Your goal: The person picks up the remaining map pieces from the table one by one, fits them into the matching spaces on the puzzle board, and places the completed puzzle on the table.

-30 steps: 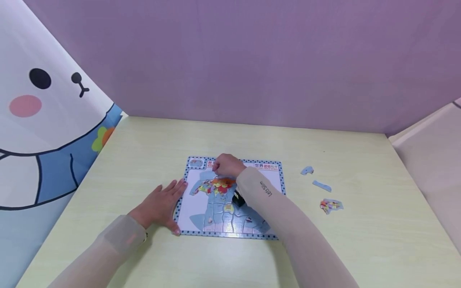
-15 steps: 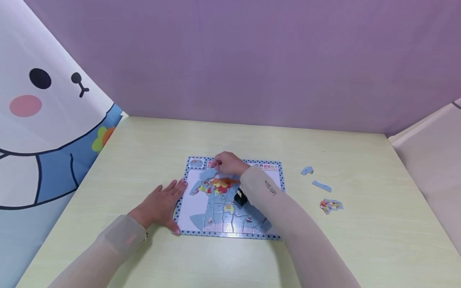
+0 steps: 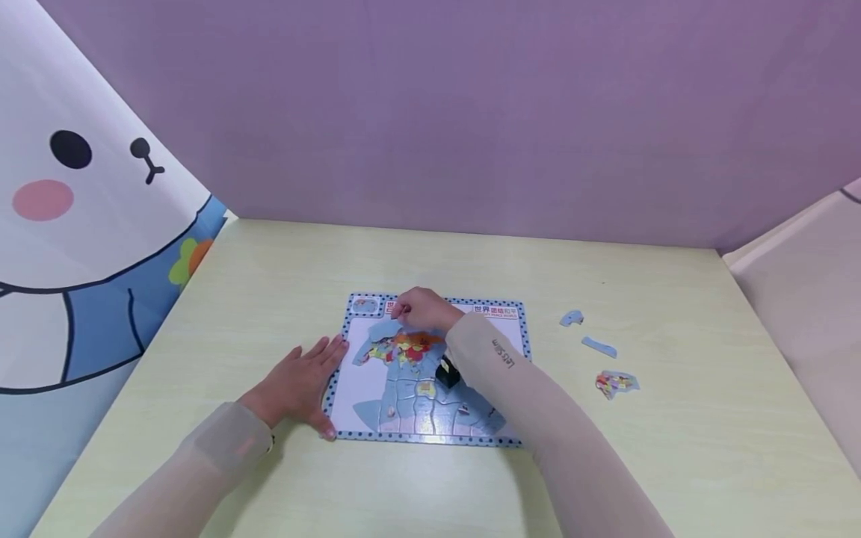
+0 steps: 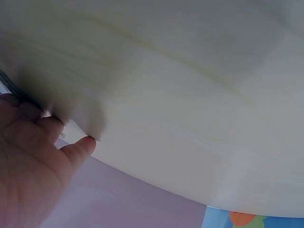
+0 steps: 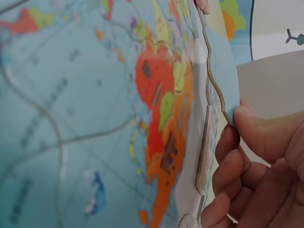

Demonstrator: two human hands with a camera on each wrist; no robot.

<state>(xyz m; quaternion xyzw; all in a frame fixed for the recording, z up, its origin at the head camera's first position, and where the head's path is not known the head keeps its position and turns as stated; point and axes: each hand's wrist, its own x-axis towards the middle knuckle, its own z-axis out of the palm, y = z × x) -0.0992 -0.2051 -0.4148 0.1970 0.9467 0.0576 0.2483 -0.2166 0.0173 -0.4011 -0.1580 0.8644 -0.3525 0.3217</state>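
Observation:
A world-map jigsaw puzzle (image 3: 425, 411) lies partly assembled on its white board (image 3: 350, 377), which has a blue dotted border. My left hand (image 3: 299, 385) rests along the board's left edge with fingers spread. In the left wrist view the same hand (image 4: 35, 152) shows straight fingers at that edge. My right hand (image 3: 425, 308) is over the board's upper part. The right wrist view shows its thumb and forefinger pinching a light blue puzzle piece (image 5: 223, 71), tilted up at the map's upper edge. The right sleeve hides part of the map's right side.
Right of the board lie three loose pieces: a small blue one (image 3: 572, 318), a narrow blue strip (image 3: 599, 347) and a multicoloured one (image 3: 616, 384). A purple panel (image 3: 471, 119) stands behind the pale table (image 3: 282, 261). A cartoon-printed panel (image 3: 101, 246) stands at the left.
My right hand rose slightly off the puzzle's upper edge, then came a little lower and left, with the puzzle piece still pinched. My left hand stays on the board's edge.

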